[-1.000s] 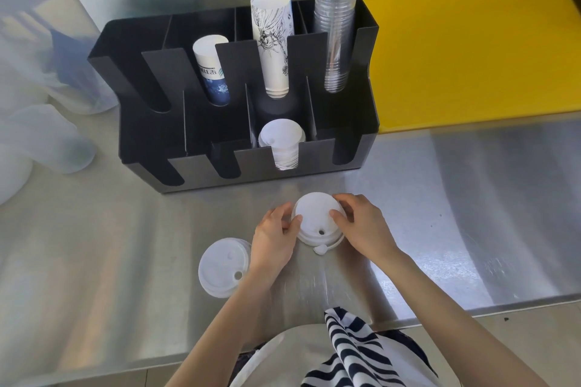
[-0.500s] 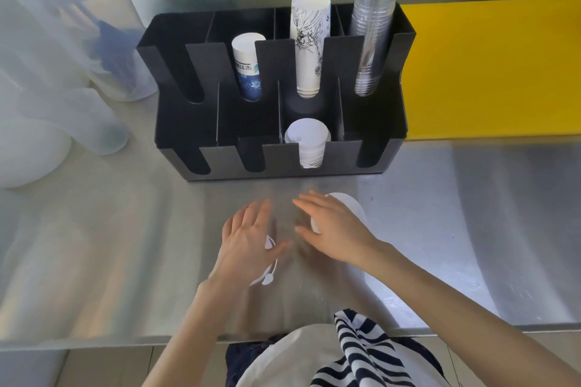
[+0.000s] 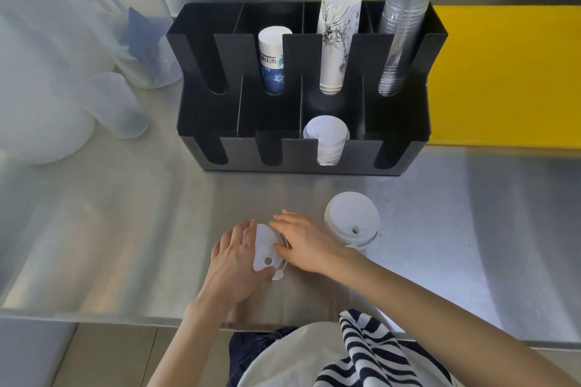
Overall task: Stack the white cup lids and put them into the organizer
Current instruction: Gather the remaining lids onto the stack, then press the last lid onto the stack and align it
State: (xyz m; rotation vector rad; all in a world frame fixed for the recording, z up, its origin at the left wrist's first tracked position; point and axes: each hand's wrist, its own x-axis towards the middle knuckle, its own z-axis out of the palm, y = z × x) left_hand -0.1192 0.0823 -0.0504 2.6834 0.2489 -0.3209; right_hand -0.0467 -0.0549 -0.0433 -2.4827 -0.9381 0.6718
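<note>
A single white cup lid [image 3: 265, 250] is tilted on edge on the steel counter, held between my left hand [image 3: 234, 264] and my right hand [image 3: 306, 245], whose fingers rest on its rim. A short stack of white lids [image 3: 350, 218] stands free on the counter just right of my right hand. The black organizer [image 3: 301, 148] sits behind, with a stack of white lids [image 3: 327, 140] in its third front slot.
Paper cup stacks [image 3: 338, 41] and clear plastic cups [image 3: 399, 44] fill the organizer's back slots. A yellow cutting board [image 3: 509, 78] lies at the right. Translucent plastic containers [image 3: 116, 104] stand at the left. The counter's front edge runs just below my hands.
Both hands left the lid stack, which now stands alone at the right, and moved left onto the single lid, tipping it up on edge.
</note>
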